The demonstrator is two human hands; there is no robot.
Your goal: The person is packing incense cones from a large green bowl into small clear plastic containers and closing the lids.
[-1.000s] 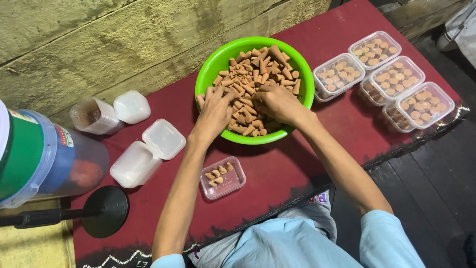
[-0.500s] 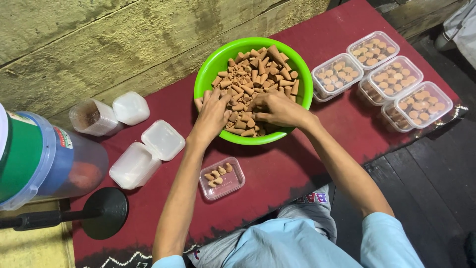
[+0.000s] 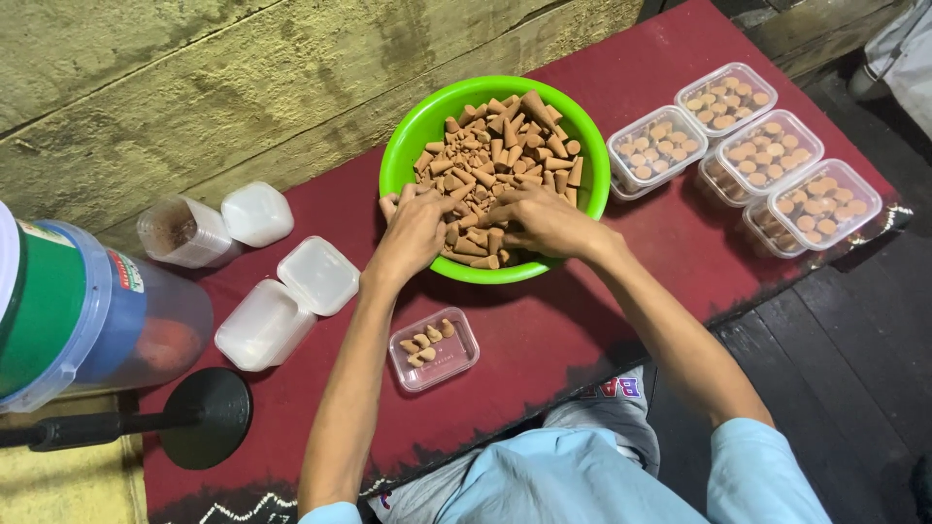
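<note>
- My left hand [image 3: 416, 233] is lying spread on the cones [image 3: 505, 155] in the bowl [image 3: 413, 136].
- My right hand [image 3: 544, 221] is curling over cones; I cannot tell whether it is pinching any.

One green bowl [image 3: 408, 146] sits on the worktop, heaped with brown cones [image 3: 505, 155], too many to count. Four filled clear boxes [image 3: 767, 155] of cones stand in a cluster at the right. One small open box [image 3: 434, 349] near the front holds about five cones. Three white lidded containers [image 3: 291, 281] lie at the left, beside one clear tub [image 3: 180, 233] on its side. One large plastic jar [image 3: 97, 311] and one black round stand base [image 3: 204, 417] complete the count. Two hands are in the bowl: the left hand [image 3: 417, 228] and the right hand [image 3: 544, 218].
</note>
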